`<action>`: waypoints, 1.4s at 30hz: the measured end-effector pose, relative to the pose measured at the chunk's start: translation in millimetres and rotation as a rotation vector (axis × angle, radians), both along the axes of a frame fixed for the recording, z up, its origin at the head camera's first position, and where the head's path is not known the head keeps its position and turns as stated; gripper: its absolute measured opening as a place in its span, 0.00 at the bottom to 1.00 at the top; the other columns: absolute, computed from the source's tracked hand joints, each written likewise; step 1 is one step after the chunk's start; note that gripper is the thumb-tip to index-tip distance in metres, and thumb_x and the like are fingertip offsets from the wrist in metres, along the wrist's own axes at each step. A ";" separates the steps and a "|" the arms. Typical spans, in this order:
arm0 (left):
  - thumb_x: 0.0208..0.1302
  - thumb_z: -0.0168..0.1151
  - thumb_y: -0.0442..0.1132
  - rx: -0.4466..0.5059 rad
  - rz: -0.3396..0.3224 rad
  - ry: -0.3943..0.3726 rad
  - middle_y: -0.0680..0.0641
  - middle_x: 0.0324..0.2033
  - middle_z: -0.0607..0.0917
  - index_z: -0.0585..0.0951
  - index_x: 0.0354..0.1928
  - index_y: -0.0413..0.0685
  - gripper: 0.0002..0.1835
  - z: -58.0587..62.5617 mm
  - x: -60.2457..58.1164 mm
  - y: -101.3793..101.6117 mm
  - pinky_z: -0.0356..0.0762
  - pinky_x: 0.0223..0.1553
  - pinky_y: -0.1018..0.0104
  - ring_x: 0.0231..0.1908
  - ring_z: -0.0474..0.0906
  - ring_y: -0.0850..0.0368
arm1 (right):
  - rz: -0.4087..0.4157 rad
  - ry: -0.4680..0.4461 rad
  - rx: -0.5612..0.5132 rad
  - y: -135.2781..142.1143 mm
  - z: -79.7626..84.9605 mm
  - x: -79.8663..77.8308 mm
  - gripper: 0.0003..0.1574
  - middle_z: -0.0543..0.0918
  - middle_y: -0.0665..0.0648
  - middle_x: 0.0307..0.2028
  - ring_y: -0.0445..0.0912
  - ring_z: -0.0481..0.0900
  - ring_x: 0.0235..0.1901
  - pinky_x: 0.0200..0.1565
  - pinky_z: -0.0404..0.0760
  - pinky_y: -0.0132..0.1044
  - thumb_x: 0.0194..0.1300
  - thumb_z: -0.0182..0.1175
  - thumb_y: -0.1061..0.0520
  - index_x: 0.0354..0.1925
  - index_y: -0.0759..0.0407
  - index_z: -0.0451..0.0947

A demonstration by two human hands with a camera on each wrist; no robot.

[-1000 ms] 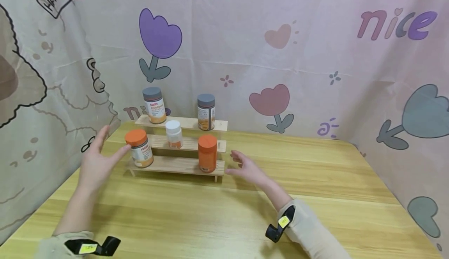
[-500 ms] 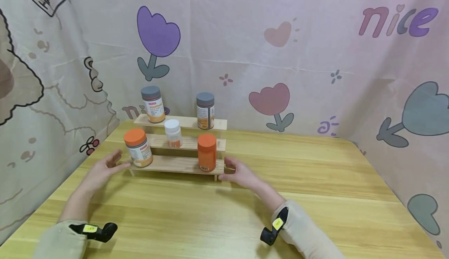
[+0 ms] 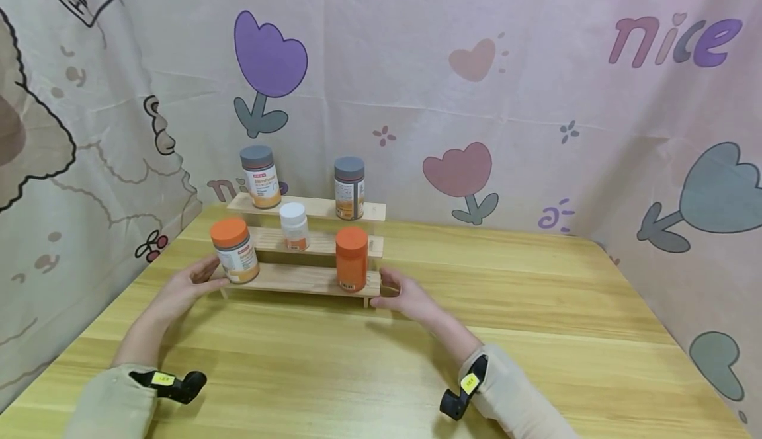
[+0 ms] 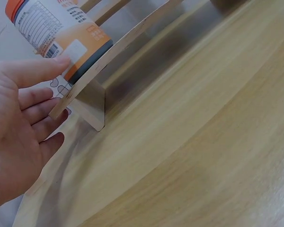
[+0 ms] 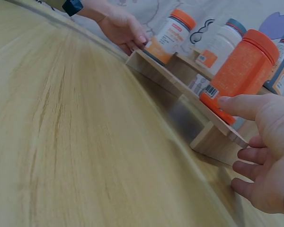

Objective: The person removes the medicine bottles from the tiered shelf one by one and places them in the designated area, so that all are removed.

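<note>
A three-tier wooden display shelf (image 3: 297, 279) stands on the table, bearing several supplement bottles. My left hand (image 3: 187, 288) holds the left end of the bottom tier, thumb above the board beside an orange-lidded bottle (image 3: 236, 254), other fingers around the board's end (image 4: 61, 106). At the opposite end, my right hand (image 3: 409, 295) grips the same tier; its thumb lies over the board in front of an all-orange bottle (image 3: 352, 260), the other fingers at the board's end and below. A small white bottle (image 3: 294, 227) is on the middle tier.
Two grey-lidded bottles, one at left (image 3: 260, 178) and one at right (image 3: 349, 189), stand on the top tier. Behind the wooden table (image 3: 506, 280) hangs a printed cloth (image 3: 381, 49), which also runs along both sides.
My left hand has come down and moved right, from beside the orange-lidded bottle to the shelf's left end. My right hand has closed in on the right end. Shelf and bottles stay put.
</note>
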State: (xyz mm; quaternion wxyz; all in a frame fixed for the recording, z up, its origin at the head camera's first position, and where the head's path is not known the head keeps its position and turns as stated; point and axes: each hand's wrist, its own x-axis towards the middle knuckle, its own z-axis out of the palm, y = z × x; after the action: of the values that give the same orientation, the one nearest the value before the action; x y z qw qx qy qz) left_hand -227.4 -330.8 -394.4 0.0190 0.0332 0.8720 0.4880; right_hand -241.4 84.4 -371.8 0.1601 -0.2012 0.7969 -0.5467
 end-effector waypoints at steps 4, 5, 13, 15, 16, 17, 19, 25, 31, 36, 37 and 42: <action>0.63 0.58 0.49 0.020 0.013 -0.007 0.28 0.67 0.48 0.45 0.70 0.32 0.46 -1.8 -0.4 0.8 0.47 0.61 0.35 0.65 0.44 0.28 | -0.008 0.005 -0.001 0.7 -17.5 -10.3 0.48 0.63 0.68 0.64 0.60 0.60 0.63 0.63 0.58 0.53 0.59 0.64 0.57 0.68 0.70 0.51; 0.63 0.58 0.49 0.022 0.014 -0.008 0.28 0.67 0.48 0.45 0.70 0.32 0.46 -2.1 -0.8 1.0 0.46 0.61 0.35 0.65 0.44 0.28 | -0.011 0.003 -0.003 1.0 -22.5 -13.7 0.49 0.63 0.67 0.64 0.59 0.60 0.64 0.63 0.58 0.53 0.58 0.64 0.56 0.68 0.69 0.50; 0.64 0.58 0.49 0.053 0.014 -0.006 0.29 0.68 0.48 0.45 0.70 0.34 0.45 0.4 -4.8 5.3 0.47 0.61 0.36 0.65 0.47 0.30 | -0.033 0.010 -0.001 4.1 -28.7 -21.8 0.49 0.64 0.66 0.64 0.58 0.61 0.63 0.63 0.59 0.51 0.58 0.65 0.56 0.69 0.68 0.51; 0.64 0.58 0.49 0.053 0.011 0.002 0.29 0.67 0.49 0.46 0.70 0.33 0.44 0.2 -4.8 6.9 0.49 0.61 0.36 0.64 0.49 0.30 | -0.041 0.005 0.003 5.8 -28.1 -21.2 0.49 0.63 0.66 0.64 0.58 0.61 0.63 0.63 0.59 0.51 0.57 0.65 0.56 0.69 0.67 0.51; 0.64 0.58 0.48 0.056 0.007 0.006 0.28 0.67 0.50 0.47 0.70 0.32 0.44 0.0 -4.3 8.0 0.50 0.61 0.36 0.64 0.50 0.30 | -0.044 0.001 0.002 6.9 -27.9 -20.7 0.49 0.63 0.66 0.64 0.58 0.61 0.63 0.63 0.59 0.52 0.57 0.65 0.56 0.69 0.67 0.52; 0.64 0.58 0.48 0.054 0.004 0.008 0.28 0.67 0.50 0.47 0.70 0.32 0.43 -0.3 -3.8 9.1 0.50 0.61 0.37 0.64 0.51 0.30 | -0.047 -0.001 0.002 8.2 -27.9 -20.0 0.49 0.63 0.66 0.64 0.58 0.61 0.63 0.63 0.59 0.52 0.57 0.65 0.56 0.69 0.67 0.52; 0.64 0.57 0.47 0.055 -0.004 0.009 0.28 0.67 0.51 0.47 0.69 0.31 0.43 -0.9 -2.5 11.4 0.51 0.61 0.37 0.64 0.51 0.30 | -0.053 -0.005 0.001 11.2 -27.9 -18.4 0.48 0.63 0.66 0.64 0.58 0.61 0.63 0.62 0.60 0.52 0.57 0.65 0.56 0.69 0.67 0.52; 0.64 0.58 0.47 0.076 -0.015 0.008 0.29 0.67 0.51 0.47 0.69 0.31 0.43 -2.1 1.2 18.2 0.50 0.61 0.38 0.65 0.49 0.31 | -0.066 -0.007 -0.009 20.9 -29.0 -13.6 0.48 0.63 0.67 0.64 0.60 0.62 0.62 0.61 0.63 0.53 0.57 0.65 0.56 0.68 0.67 0.53; 0.63 0.59 0.47 0.090 -0.030 0.011 0.30 0.67 0.51 0.49 0.70 0.33 0.43 -1.0 2.7 25.2 0.49 0.61 0.37 0.65 0.49 0.31 | -0.074 0.011 -0.027 30.8 -31.1 -9.6 0.47 0.63 0.69 0.63 0.62 0.63 0.61 0.59 0.65 0.53 0.57 0.65 0.58 0.68 0.67 0.53; 0.63 0.59 0.46 0.091 -0.067 0.009 0.30 0.67 0.52 0.51 0.69 0.33 0.41 -0.7 6.1 32.3 0.50 0.61 0.37 0.64 0.49 0.30 | -0.080 0.017 -0.026 40.3 -31.5 -4.9 0.47 0.64 0.70 0.63 0.63 0.63 0.61 0.60 0.64 0.53 0.57 0.65 0.59 0.68 0.69 0.53; 0.63 0.59 0.45 0.091 -0.074 0.010 0.30 0.67 0.52 0.51 0.69 0.33 0.41 -0.6 7.1 34.1 0.50 0.61 0.37 0.64 0.49 0.29 | -0.081 0.018 -0.025 42.2 -31.6 -3.9 0.47 0.63 0.70 0.63 0.63 0.63 0.61 0.60 0.63 0.53 0.57 0.65 0.59 0.68 0.69 0.53; 0.63 0.60 0.44 0.111 -0.101 0.017 0.30 0.67 0.53 0.53 0.69 0.34 0.40 -0.4 10.8 42.7 0.50 0.61 0.37 0.64 0.49 0.30 | -0.093 0.029 -0.008 52.6 -32.0 0.4 0.47 0.62 0.71 0.64 0.63 0.62 0.61 0.61 0.62 0.54 0.58 0.64 0.58 0.68 0.69 0.53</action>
State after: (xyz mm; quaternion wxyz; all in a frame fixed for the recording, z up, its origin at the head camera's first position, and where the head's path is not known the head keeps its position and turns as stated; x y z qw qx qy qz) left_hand -216.7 -288.1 -394.9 0.0346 0.0824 0.8410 0.5336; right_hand -241.0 137.0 -403.8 0.1221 -0.1726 0.8053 -0.5539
